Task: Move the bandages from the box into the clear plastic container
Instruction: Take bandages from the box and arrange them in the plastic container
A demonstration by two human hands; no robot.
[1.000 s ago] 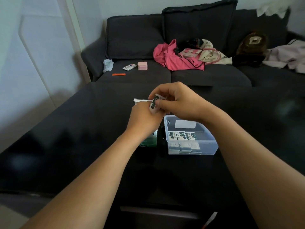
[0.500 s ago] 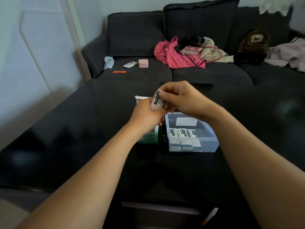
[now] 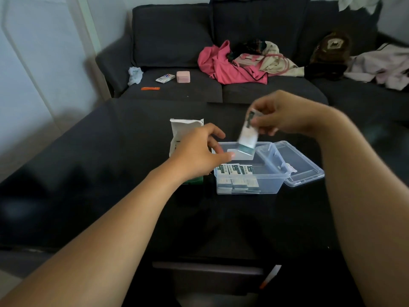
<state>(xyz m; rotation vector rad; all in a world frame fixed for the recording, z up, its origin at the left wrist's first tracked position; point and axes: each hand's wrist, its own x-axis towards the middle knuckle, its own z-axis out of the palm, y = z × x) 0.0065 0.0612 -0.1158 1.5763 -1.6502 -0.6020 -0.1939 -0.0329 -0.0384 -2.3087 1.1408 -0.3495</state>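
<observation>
Right hand (image 3: 285,116): raised above the clear plastic container (image 3: 250,185), fingers pinching a blurred bandage (image 3: 247,135) that hangs down. Left hand (image 3: 199,151): loosely open, empty, in front of the box (image 3: 183,129). More bandages (image 3: 235,170) lie in the container on the bench (image 3: 110,173).

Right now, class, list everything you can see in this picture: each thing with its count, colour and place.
Bandage box: one, white and green, open, on the table left of the container.
Clear plastic container: one, lid open to its right; bandages lined up inside.
Bandage: one, white, blurred, above the container.
Table: one, black.
Sofa: one, dark grey, behind the table.
Pink cloth: one, on the sofa.
Pink case: one, on the sofa seat.
Left hand: open, between box and container.
Right hand: pinching the bandage.
</observation>
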